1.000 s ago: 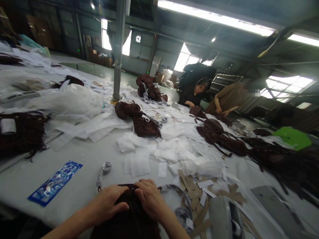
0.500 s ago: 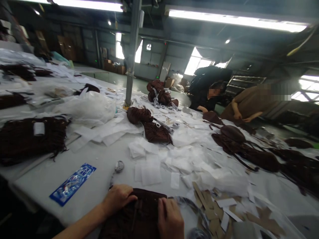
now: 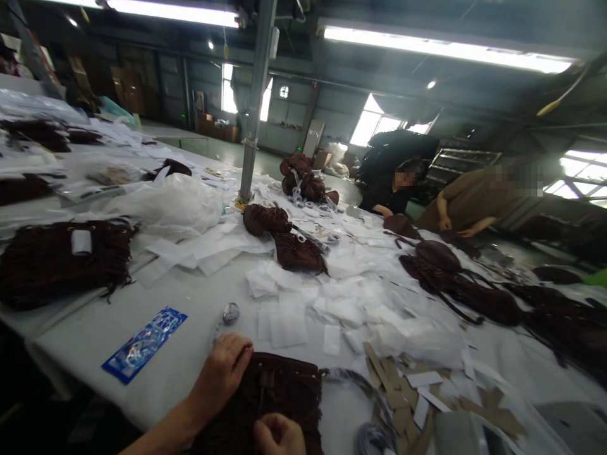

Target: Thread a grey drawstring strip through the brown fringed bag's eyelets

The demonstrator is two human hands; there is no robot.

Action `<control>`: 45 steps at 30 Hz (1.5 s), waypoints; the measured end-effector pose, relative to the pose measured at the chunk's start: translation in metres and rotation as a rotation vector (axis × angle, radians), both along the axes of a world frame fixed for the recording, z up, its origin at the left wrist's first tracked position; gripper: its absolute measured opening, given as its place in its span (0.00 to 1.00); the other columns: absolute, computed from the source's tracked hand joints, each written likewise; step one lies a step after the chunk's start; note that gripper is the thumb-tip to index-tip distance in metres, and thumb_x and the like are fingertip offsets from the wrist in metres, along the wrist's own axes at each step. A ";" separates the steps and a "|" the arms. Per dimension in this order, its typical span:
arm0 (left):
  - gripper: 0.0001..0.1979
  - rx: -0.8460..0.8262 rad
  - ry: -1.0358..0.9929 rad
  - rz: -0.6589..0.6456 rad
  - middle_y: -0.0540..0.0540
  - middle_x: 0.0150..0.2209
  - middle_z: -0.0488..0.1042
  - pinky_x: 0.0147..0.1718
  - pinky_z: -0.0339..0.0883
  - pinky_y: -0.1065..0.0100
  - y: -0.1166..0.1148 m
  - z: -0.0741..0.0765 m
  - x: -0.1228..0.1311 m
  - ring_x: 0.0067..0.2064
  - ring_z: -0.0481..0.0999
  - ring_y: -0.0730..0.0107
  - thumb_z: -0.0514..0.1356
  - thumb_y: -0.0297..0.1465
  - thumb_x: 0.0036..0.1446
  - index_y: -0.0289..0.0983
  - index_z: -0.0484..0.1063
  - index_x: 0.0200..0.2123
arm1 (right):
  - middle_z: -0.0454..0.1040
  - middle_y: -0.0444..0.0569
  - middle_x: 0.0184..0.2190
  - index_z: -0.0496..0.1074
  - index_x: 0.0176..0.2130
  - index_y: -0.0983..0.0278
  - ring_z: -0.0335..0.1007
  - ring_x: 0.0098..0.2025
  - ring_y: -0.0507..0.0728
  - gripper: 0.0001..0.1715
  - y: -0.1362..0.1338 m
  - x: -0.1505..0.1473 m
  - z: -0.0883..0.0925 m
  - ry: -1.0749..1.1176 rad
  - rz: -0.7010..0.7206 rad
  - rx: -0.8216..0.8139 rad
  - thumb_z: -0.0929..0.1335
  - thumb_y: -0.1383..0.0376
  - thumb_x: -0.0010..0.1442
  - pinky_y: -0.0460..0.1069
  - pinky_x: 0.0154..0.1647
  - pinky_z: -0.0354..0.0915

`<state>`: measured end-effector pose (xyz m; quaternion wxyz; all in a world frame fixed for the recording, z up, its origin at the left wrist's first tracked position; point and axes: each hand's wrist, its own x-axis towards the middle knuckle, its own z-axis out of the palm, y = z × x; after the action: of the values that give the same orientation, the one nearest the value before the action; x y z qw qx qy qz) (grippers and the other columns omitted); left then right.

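A dark brown fringed bag [image 3: 296,385] lies on the table right in front of me, its top edge facing away. At its upper left corner, my left hand [image 3: 222,370] is closed on the edge, thumb toward the bag. Low on the bag's front is my right hand [image 3: 281,435], fingers curled together; what they pinch, if anything, is hidden. A plastic-wrapped strap [image 3: 358,379] runs off the bag's right corner and ends in a wrapped coil [image 3: 374,437]. Just beyond my left hand sits a small wrapped bundle [image 3: 231,313].
A blue printed packet [image 3: 145,344] lies to the left, near another fringed bag [image 3: 66,262]. White paper sheets [image 3: 284,319] and brown card strips [image 3: 398,382] are scattered ahead and right. Brown bags [image 3: 298,249] lie farther off by a metal post [image 3: 253,120]. Two people [image 3: 462,199] stand across the table.
My right hand has left the bag's upper right corner and moved down and left over its front. My left hand stays at the left corner, turned slightly.
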<state>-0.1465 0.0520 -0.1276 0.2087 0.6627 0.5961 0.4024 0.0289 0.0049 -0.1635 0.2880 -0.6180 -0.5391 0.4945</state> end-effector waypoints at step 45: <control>0.11 -1.081 -1.302 0.245 0.54 0.24 0.69 0.23 0.67 0.73 0.015 -0.026 0.082 0.23 0.70 0.77 0.55 0.32 0.63 0.33 0.67 0.29 | 0.58 0.38 0.09 0.63 0.23 0.62 0.52 0.10 0.48 0.14 0.012 0.009 0.017 0.026 0.165 -0.094 0.59 0.58 0.54 0.43 0.13 0.48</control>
<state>-0.0644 0.0672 -0.1537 0.7522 0.0398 0.5347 0.3830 0.0375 0.0170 -0.1468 0.2239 -0.5778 -0.5605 0.5494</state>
